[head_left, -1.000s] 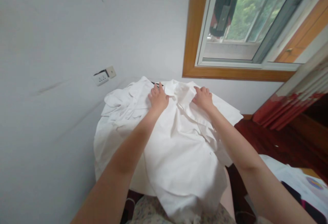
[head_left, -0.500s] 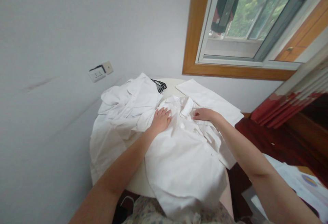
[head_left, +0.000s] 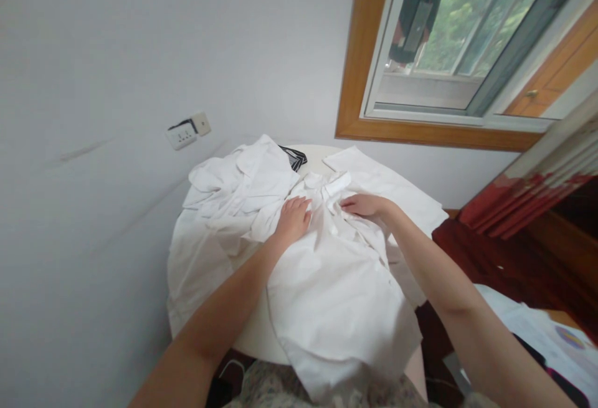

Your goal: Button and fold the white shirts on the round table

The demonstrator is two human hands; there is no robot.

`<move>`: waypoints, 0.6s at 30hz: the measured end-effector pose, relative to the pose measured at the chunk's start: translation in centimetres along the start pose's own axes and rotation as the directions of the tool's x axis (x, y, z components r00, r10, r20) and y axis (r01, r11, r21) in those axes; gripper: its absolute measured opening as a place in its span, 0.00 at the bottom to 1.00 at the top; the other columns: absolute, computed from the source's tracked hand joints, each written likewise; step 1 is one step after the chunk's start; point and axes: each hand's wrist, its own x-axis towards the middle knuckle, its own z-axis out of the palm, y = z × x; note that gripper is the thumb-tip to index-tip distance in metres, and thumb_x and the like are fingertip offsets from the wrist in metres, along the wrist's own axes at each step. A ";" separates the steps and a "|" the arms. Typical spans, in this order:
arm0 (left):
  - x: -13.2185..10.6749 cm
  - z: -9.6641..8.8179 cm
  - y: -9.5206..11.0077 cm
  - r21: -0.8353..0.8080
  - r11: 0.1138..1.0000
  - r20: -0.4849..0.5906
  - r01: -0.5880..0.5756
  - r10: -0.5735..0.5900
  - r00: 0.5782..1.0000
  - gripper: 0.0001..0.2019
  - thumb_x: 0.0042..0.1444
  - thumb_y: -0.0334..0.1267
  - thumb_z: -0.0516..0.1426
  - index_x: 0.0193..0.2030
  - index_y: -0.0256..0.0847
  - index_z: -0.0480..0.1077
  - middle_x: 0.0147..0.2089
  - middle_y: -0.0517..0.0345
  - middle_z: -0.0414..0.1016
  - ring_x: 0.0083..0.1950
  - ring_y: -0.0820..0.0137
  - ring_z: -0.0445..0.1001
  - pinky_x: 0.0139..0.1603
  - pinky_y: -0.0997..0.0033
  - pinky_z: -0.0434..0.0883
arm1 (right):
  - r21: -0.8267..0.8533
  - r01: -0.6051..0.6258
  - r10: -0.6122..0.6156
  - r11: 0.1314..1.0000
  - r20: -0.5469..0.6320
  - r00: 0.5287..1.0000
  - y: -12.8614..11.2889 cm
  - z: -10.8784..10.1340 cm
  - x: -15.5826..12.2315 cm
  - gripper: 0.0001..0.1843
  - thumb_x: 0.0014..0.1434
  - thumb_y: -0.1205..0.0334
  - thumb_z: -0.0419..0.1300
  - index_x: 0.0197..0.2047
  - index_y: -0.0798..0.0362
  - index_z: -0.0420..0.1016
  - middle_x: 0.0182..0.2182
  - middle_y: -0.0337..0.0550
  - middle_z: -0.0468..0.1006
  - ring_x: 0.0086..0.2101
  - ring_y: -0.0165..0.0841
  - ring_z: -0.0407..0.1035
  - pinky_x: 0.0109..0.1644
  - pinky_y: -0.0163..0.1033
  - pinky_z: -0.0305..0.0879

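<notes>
A white shirt is spread across the round table, its collar toward the wall and its lower end hanging over the near edge. My left hand lies flat on the shirt's upper left part, fingers stretched out. Just below the collar on the right, my right hand has its fingers together on the front cloth, seeming to grip it; the fingertips are partly lost in the folds. A second white shirt lies crumpled at the left, close to my left hand.
Folded white cloth lies at the table's back right. A black-and-white striped item shows behind the crumpled shirt. The wall carries a socket and a wood-framed window. Papers are at lower right.
My right hand has moved a little left, and the shirt's right front has shifted left with it. The collar sits differently. My left hand stays in place on the shirt.
</notes>
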 end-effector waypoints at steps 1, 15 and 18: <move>0.1 -0.1 0.1 -0.019 1.000 -0.013 -0.005 0.004 1.000 0.20 0.63 0.38 0.47 0.60 0.39 0.66 0.62 0.49 0.68 0.65 0.60 0.61 0.67 0.55 0.56 | 0.026 0.062 -0.063 0.998 0.037 0.997 0.0 0.3 -0.4 0.14 0.57 0.60 0.56 0.43 0.50 0.79 0.46 0.42 0.81 0.46 0.38 0.73 0.52 0.40 0.65; 2.1 1.8 2.5 -0.078 0.974 0.215 -0.212 0.224 0.951 0.20 0.66 0.39 0.44 0.62 0.47 0.65 0.67 0.56 0.63 0.68 0.61 0.59 0.68 0.51 0.55 | -0.102 -0.057 0.016 0.993 -0.369 0.929 1.1 1.9 -5.3 0.21 0.61 0.65 0.50 0.55 0.49 0.74 0.53 0.44 0.76 0.53 0.38 0.69 0.59 0.43 0.61; 1.7 2.2 2.1 -0.058 0.978 0.219 -0.202 0.210 0.953 0.20 0.66 0.40 0.44 0.61 0.48 0.66 0.68 0.57 0.61 0.69 0.61 0.58 0.69 0.50 0.54 | -0.203 -0.333 0.177 0.921 -0.544 0.820 4.8 0.3 -7.6 0.24 0.58 0.63 0.56 0.58 0.53 0.71 0.53 0.52 0.75 0.52 0.44 0.68 0.58 0.47 0.60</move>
